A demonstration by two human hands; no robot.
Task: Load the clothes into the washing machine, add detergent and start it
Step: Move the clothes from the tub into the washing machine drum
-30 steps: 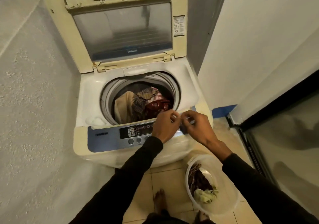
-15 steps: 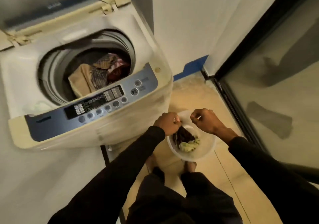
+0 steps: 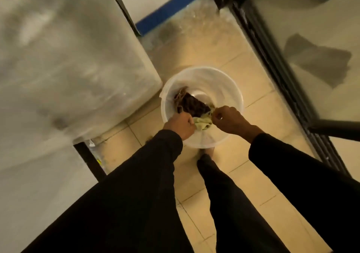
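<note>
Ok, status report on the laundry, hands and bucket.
Left hand and right hand both down in the white bucket, closed on the pale green cloth. Dark clothes left in it. Nothing blocking.

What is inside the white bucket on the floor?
In the white bucket: a dark garment and a pale green cloth, gripped by both hands. Anything beneath them is hidden.

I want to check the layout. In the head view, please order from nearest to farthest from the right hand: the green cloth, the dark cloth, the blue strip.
From the right hand:
1. Green cloth, at its fingers, in the bucket.
2. Dark cloth, deeper in the bucket.
3. Blue strip, far at the wall base.
</note>
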